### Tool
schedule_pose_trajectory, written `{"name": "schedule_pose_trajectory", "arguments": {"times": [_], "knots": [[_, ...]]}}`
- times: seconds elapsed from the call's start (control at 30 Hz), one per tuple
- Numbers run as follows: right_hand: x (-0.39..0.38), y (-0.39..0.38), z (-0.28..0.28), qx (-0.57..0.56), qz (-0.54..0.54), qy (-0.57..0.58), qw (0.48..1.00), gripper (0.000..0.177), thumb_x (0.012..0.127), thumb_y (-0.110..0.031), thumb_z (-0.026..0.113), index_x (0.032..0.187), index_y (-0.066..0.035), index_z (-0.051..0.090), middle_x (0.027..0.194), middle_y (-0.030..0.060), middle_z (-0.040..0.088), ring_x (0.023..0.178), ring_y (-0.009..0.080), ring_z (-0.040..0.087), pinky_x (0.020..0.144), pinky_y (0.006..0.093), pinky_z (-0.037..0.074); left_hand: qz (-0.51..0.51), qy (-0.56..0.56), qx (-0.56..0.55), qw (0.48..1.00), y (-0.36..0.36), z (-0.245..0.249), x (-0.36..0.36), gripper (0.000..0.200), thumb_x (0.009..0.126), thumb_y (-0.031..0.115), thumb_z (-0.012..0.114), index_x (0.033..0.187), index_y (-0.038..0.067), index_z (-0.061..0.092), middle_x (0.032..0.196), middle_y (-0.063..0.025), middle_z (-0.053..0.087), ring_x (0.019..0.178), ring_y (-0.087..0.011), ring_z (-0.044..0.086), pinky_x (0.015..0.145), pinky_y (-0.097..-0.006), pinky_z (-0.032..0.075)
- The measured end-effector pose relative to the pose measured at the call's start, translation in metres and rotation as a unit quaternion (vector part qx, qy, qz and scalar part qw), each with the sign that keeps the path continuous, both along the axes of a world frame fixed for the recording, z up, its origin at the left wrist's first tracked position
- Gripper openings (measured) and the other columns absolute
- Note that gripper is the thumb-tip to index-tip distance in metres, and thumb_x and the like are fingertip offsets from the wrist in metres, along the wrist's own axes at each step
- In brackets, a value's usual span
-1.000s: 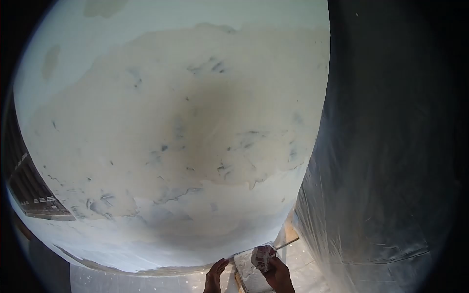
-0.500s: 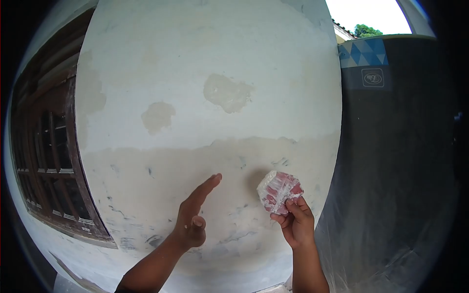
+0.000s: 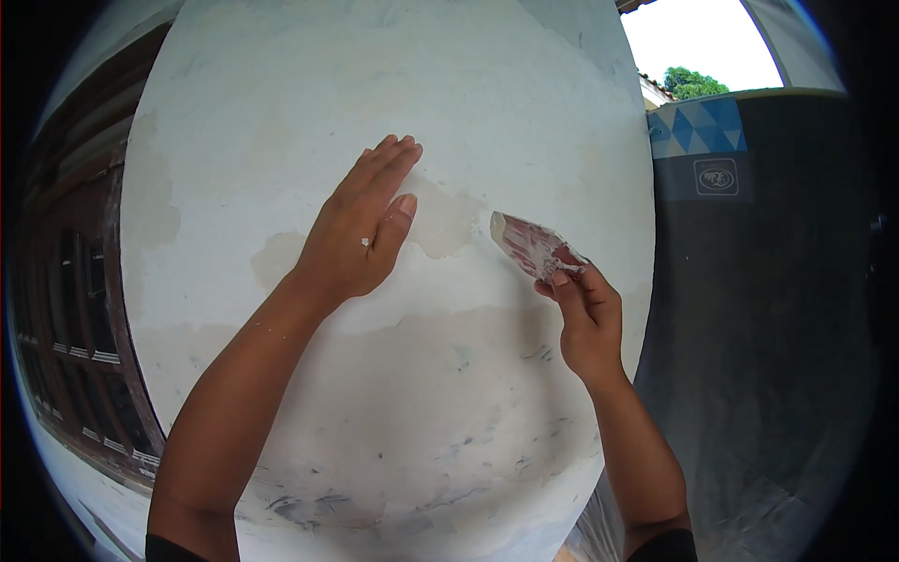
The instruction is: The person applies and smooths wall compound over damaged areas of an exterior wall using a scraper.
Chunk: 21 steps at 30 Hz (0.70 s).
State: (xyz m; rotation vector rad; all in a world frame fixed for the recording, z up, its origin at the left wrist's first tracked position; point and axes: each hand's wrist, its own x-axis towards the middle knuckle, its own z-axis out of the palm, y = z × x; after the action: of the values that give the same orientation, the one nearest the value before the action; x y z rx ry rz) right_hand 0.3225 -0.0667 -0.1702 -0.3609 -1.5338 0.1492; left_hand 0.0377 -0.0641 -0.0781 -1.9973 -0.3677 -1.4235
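My right hand (image 3: 594,318) pinches a red putty scraper (image 3: 529,245) by its near edge, thumb on top. White putty smears cover the scraper, which is tilted, its pale edge pointing up and left toward the wall (image 3: 487,103). My left hand (image 3: 351,234) is raised at the wall with fingers stretched and thumb apart, holding nothing; a white speck sits near the base of the thumb. Beside its fingers is a beige patch (image 3: 454,223) on the wall, and another patch (image 3: 273,258) lies partly behind the wrist.
A dark wooden window (image 3: 89,290) with glass panes borders the wall on the left. To the right hangs a dark sheet (image 3: 758,347) with a blue and white triangle band (image 3: 698,126) on top. Dark scuffs (image 3: 328,506) mark the lower wall.
Both hands have moved up the wall, the left one farther, beside the upper patch. The scraper has risen with my right hand and turned to show a narrower side.
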Motion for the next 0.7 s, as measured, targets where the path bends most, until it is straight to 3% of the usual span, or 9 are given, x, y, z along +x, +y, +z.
{"name": "schedule_pose_trajectory", "arguments": {"times": [0.03, 0.1, 0.13, 0.2, 0.23, 0.3, 0.43, 0.7], "knots": [[0.003, 0.001, 0.003, 0.002, 0.003, -0.002, 1.0, 0.029, 0.105, -0.008, 0.051, 0.13, 0.003, 0.063, 0.123, 0.0113, 0.07, 0.112, 0.0196, 0.068, 0.095, 0.033, 0.056, 0.032, 0.016, 0.011, 0.999, 0.0, 0.006, 0.0, 0.053, 0.097, 0.01, 0.04, 0.148, -0.001, 0.049, 0.153, -0.02, 0.051, 0.149, -0.0372, 0.038, 0.125, -0.0464, 0.025], [0.007, 0.0, 0.01, 0.106, -0.148, -0.117, 0.976, 0.034, 0.098, 0.0, 0.056, 0.131, 0.0, 0.064, 0.129, 0.0139, 0.069, 0.119, 0.0246, 0.067, 0.098, 0.0341, 0.056, 0.064, 0.023, 0.025, 0.997, 0.004, 0.018, 0.0, 0.053, 0.097, 0.01, 0.04, 0.148, -0.001, 0.049, 0.153, -0.02, 0.05, 0.149, -0.0367, 0.038, 0.125, -0.0462, 0.026], [0.009, 0.004, 0.013, 0.108, -0.143, -0.117, 0.977, 0.034, 0.098, 0.0, 0.056, 0.131, 0.0, 0.064, 0.129, 0.0139, 0.069, 0.119, 0.0246, 0.067, 0.098, 0.0341, 0.056, 0.093, 0.033, 0.036, 0.994, 0.006, 0.023, -0.001, 0.053, 0.097, 0.011, 0.04, 0.148, -0.001, 0.049, 0.153, -0.02, 0.05, 0.148, -0.0363, 0.039, 0.125, -0.046, 0.026], [0.016, 0.012, 0.019, 0.292, -0.288, -0.22, 0.885, 0.045, 0.088, 0.005, 0.064, 0.132, -0.003, 0.065, 0.134, 0.0148, 0.067, 0.125, 0.0301, 0.064, 0.101, 0.0369, 0.056, 0.117, 0.032, 0.038, 0.992, 0.009, 0.03, -0.004, 0.053, 0.097, 0.012, 0.04, 0.148, -0.001, 0.049, 0.153, -0.0197, 0.05, 0.148, -0.0359, 0.039, 0.125, -0.0459, 0.026], [0.019, 0.017, 0.021, 0.294, -0.285, -0.22, 0.886, 0.045, 0.088, 0.005, 0.064, 0.132, -0.003, 0.065, 0.134, 0.0148, 0.067, 0.125, 0.0301, 0.064, 0.101, 0.0369, 0.056, 0.136, 0.029, 0.039, 0.99, 0.012, 0.031, -0.005, 0.053, 0.097, 0.013, 0.04, 0.148, -0.001, 0.05, 0.153, -0.0194, 0.051, 0.148, -0.0355, 0.04, 0.125, -0.0458, 0.026], [0.025, 0.027, 0.026, 0.363, -0.346, -0.24, 0.831, 0.051, 0.082, 0.006, 0.069, 0.132, -0.004, 0.067, 0.136, 0.0144, 0.066, 0.127, 0.0332, 0.062, 0.103, 0.0394, 0.055, 0.128, 0.029, 0.039, 0.991, 0.018, 0.031, -0.011, 0.053, 0.098, 0.014, 0.04, 0.148, 0.0, 0.05, 0.153, -0.0193, 0.051, 0.148, -0.0359, 0.04, 0.125, -0.0459, 0.027], [0.033, 0.039, 0.033, 0.395, -0.37, -0.26, 0.799, 0.049, 0.082, 0.004, 0.071, 0.13, -0.006, 0.069, 0.137, 0.0142, 0.065, 0.13, 0.0315, 0.061, 0.104, 0.0385, 0.056, 0.079, 0.004, 0.01, 0.997, 0.019, 0.031, -0.014, 0.054, 0.098, 0.017, 0.038, 0.148, 0.0, 0.051, 0.152, -0.0189, 0.052, 0.148, -0.0368, 0.04, 0.125, -0.046, 0.027], [0.036, 0.064, 0.044, 0.437, -0.428, -0.315, 0.726, 0.043, 0.085, -0.006, 0.071, 0.128, -0.008, 0.071, 0.135, 0.011, 0.067, 0.127, 0.0267, 0.064, 0.103, 0.0359, 0.057, 0.124, 0.025, 0.038, 0.991, 0.018, 0.03, -0.013, 0.055, 0.099, 0.022, 0.038, 0.148, 0.0, 0.051, 0.152, -0.0199, 0.052, 0.148, -0.0372, 0.04, 0.125, -0.0465, 0.026]]}}
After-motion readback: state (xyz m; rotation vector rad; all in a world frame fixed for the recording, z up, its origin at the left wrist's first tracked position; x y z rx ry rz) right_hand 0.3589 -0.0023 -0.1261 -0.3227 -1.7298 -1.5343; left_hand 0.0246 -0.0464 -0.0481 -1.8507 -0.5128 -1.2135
